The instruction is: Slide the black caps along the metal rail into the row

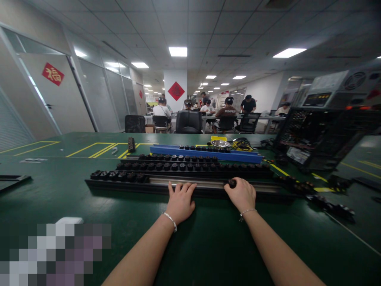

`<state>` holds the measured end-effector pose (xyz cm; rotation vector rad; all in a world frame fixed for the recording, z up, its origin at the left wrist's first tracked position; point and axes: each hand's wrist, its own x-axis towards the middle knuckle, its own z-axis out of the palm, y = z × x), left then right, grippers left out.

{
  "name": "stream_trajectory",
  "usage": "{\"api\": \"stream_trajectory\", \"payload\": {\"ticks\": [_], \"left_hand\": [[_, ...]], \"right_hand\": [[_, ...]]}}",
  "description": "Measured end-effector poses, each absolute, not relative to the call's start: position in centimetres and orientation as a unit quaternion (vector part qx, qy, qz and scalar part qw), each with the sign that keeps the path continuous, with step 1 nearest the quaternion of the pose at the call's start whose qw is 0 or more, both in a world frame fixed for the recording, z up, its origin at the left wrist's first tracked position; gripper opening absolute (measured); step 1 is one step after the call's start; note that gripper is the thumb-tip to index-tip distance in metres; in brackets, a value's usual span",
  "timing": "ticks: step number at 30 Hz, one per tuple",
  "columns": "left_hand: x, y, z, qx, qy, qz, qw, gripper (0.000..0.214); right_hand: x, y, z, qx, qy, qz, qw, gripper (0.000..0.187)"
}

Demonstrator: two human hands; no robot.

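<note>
A long black rail [133,185] lies across the green table in front of me, with a bare metal channel along its middle. Several small black knob-like parts [117,175] sit in its left stretch. My left hand [180,200] rests on the rail's near edge, fingers stretched flat over it. My right hand [241,194] is closed in a pinch on a small black part [231,183] at the rail's channel. Behind it lie more black rails [190,165] filled with the same parts, and a blue rail [205,154] further back.
A steel bowl [219,143] stands behind the blue rail. A black open machine frame [321,135] rises at the right, with loose black pieces [330,206] near it. A white object [70,220] lies at the near left. Several people sit at tables [226,113] far behind.
</note>
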<state>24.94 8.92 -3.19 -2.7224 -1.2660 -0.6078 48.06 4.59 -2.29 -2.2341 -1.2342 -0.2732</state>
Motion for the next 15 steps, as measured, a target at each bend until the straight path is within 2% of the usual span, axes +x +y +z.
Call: {"api": "stream_trajectory", "payload": {"ticks": [15], "left_hand": [[24.94, 8.9, -3.21, -0.886, -0.411, -0.214, 0.035, 0.055]], "right_hand": [[48.35, 4.49, -2.06, -0.845, -0.454, -0.089, 0.266, 0.025]]}}
